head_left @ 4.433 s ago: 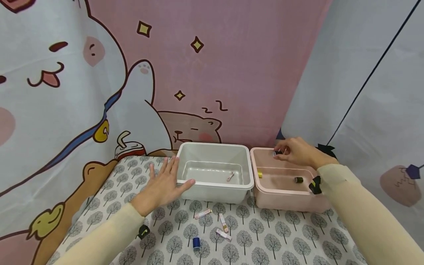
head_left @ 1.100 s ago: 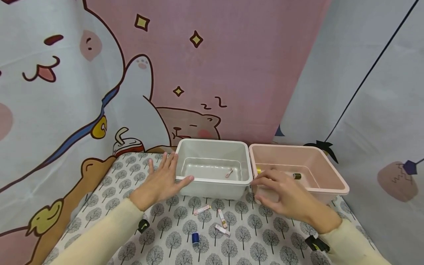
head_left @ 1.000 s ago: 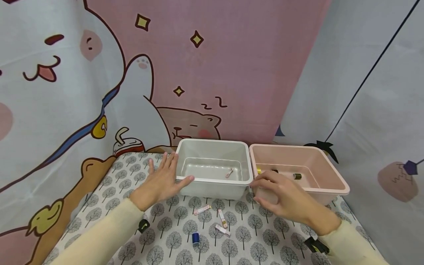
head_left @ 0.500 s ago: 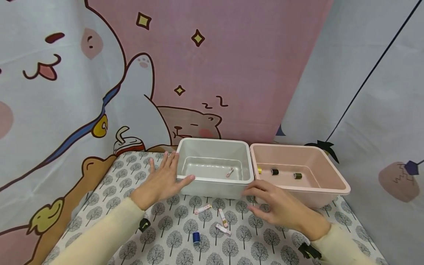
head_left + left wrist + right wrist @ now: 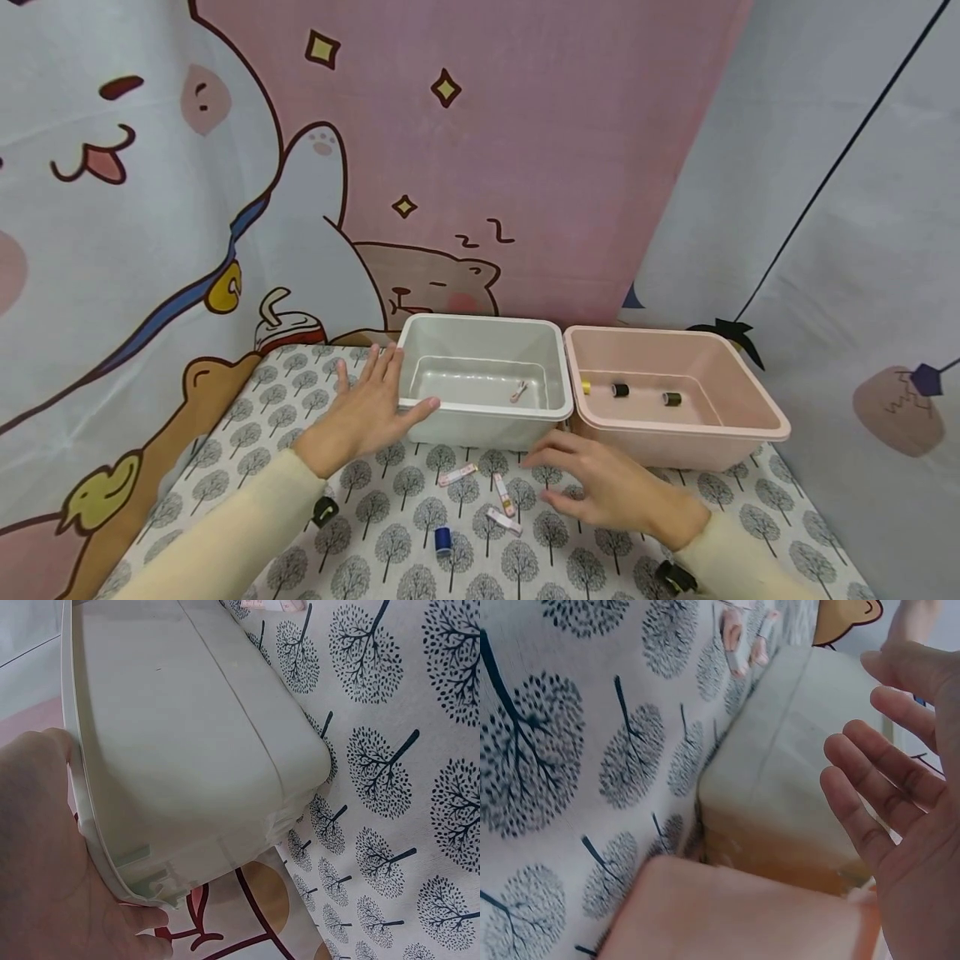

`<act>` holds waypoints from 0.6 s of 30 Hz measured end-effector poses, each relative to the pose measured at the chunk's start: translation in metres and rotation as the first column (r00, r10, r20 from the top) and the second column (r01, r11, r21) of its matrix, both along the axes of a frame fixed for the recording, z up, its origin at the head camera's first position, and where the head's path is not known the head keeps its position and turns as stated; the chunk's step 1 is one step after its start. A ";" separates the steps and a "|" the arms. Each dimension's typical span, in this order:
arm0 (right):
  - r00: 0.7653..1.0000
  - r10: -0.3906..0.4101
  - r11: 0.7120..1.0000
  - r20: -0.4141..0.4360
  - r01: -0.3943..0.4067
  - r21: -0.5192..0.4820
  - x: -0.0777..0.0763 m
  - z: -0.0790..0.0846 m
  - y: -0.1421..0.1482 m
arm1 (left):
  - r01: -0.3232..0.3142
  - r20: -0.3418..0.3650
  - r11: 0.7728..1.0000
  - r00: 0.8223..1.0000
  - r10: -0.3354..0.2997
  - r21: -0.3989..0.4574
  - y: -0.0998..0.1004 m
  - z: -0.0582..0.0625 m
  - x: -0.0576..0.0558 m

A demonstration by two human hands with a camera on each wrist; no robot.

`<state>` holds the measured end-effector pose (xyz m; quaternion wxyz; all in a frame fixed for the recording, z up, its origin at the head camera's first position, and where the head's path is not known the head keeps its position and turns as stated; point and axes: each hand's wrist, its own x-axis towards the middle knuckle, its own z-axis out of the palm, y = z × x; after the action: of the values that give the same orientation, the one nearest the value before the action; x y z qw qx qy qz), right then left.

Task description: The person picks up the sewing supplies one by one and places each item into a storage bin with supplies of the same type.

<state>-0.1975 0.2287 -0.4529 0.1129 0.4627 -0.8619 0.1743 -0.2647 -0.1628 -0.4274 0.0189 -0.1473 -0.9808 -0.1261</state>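
My left hand (image 5: 367, 414), fingers straight and spread, rests on the front left corner of the light grey bin (image 5: 491, 427). In the left wrist view the thumb and fingers lie along its rim. My right hand (image 5: 600, 479) is over the table before the two bins, fingers loosely bent, holding nothing. Left of its fingertips lie slim pale pink pieces, like small clips (image 5: 504, 495), and a blue thread spool (image 5: 443, 542). A similar small piece (image 5: 518, 391) lies in the grey bin. The pink bin (image 5: 678, 448) holds a black spool (image 5: 620, 390), an olive spool (image 5: 672, 399) and a yellow one (image 5: 586, 387).
The bins stand side by side at the back of a table with a tree-print cloth (image 5: 397, 546). Behind them hangs a cartoon-printed curtain (image 5: 562, 167).
The black spool, earlier pinched in my right hand above the pink bin, now lies inside it. My right hand has come down and left, toward the small pieces. The left hand stays put.
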 end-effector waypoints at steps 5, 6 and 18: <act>0.999 -0.004 0.999 0.035 0.002 0.035 -0.001 -0.008 -0.006 | -0.001 0.002 1.000 1.000 0.001 0.007 -0.001 0.000 -0.001; 0.999 -0.007 0.999 0.048 0.005 0.043 -0.001 -0.010 -0.007 | -0.001 0.001 1.000 1.000 0.001 0.007 -0.001 0.000 -0.001; 0.980 -0.045 0.992 0.195 0.021 0.124 -0.007 -0.025 -0.016 | 0.000 -0.005 1.000 1.000 0.000 -0.001 -0.001 -0.003 -0.001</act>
<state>-0.2043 0.2129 -0.4782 0.0015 0.4346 -0.8854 0.1648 -0.2659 -0.1641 -0.4301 0.0212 -0.1476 -0.9809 -0.1251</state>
